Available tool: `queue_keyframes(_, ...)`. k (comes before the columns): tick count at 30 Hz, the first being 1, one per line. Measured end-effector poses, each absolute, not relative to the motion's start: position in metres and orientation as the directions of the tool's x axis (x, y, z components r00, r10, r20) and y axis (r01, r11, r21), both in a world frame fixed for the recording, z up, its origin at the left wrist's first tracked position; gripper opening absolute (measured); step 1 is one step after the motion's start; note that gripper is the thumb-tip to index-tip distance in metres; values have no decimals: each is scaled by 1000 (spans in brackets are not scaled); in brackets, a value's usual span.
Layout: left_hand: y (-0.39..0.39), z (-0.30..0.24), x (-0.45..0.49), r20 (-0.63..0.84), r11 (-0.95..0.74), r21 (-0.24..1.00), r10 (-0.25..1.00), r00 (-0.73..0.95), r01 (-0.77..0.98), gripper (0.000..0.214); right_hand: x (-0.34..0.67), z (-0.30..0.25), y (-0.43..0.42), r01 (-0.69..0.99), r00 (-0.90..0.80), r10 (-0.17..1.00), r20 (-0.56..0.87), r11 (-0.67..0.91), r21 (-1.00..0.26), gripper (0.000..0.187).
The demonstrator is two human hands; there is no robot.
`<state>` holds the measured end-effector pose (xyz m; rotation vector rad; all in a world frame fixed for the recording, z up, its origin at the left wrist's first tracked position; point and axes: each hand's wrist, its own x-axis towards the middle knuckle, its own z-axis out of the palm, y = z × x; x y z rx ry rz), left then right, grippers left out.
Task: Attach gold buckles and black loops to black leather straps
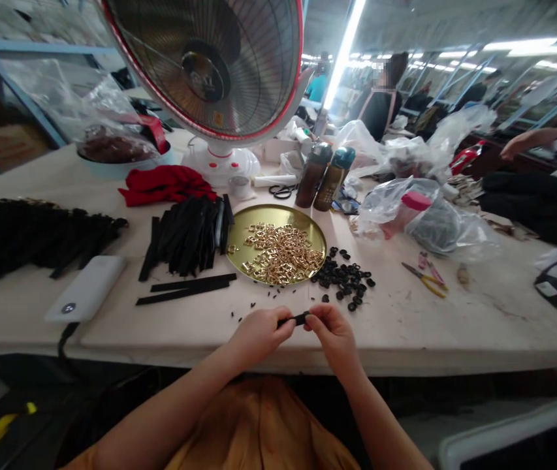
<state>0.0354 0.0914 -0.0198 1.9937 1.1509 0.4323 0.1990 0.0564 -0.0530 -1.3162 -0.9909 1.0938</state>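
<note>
Two bare hands close together above the near side of the table (405, 334), with a short black strip (300, 319) between them. Left hand (262, 330) with thumb and fingers pinched shut on one end; right hand (333, 333) likewise closed on the other. No gap to be seen in either pinch; exact fingertip contact too small to tell. Step in hand, by the look of it: working the strip with the fingertips. Next move, as a judgement: calls for a steady left pinch and small, fine shifts of the right, strip kept straight.

Just beyond, tiny black bits (253, 305) scattered on the pale, smooth tabletop. Then a round gold tray (274, 214), shiny and shallow, bearing a loose heap of buckles (285, 253), hard, glossy, open-framed. Beside it to the right, black rings (345, 285), small and rounded. To the left, a pile (185, 235) of flat black strips, matt, probably fabric; two loose strips (190, 282) in front. Farther left, a smooth white box (87, 290), round-cornered, with a dark cable.
</note>
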Motion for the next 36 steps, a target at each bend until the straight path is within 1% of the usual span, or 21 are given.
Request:
queue_keyframes(3,91,-20,36,-119,-281,783,807,578,554,26,203,-55,54,-39,155,978,-141,-137,-990,27)
queue_keyframes(6,87,-24,39,-128,-253,798,815,565,546,26,203,-59,52,-54,121,972,-202,-196,-979,27)
queue_keyframes(11,78,-32,46,-81,-213,835,865,495,507,27,193,-68,49,-273,142,957,-251,-206,-940,25)
queue_keyframes(14,77,-34,46,-92,-193,843,867,489,502,25,186,-71,47,-339,163,945,-284,-217,-915,25)
queue_keyframes(17,78,-35,44,-108,-168,854,869,483,492,20,181,-71,44,-335,157,944,-291,-227,-915,23)
queue_keyframes(21,76,-38,41,-108,-127,887,877,468,443,14,178,-72,41,-281,125,950,-288,-244,-928,22)
queue_keyframes(26,76,-43,38,-154,-60,919,856,494,391,22,177,-74,39,-259,167,947,-275,-227,-939,20)
queue_keyframes(28,76,-45,38,-146,-67,917,860,489,392,22,176,-72,38,-239,174,949,-261,-216,-947,20)
queue_keyframes(31,77,-44,39,-142,-67,917,866,479,393,19,175,-68,37,-225,136,953,-272,-237,-945,21)
queue_keyframes(33,77,-42,39,-158,-53,915,865,476,399,18,177,-67,37,-299,109,950,-292,-249,-921,24)
queue_keyframes(36,78,-37,36,-205,-15,911,852,482,413,18,179,-68,37,-497,77,943,-324,-246,-832,31)
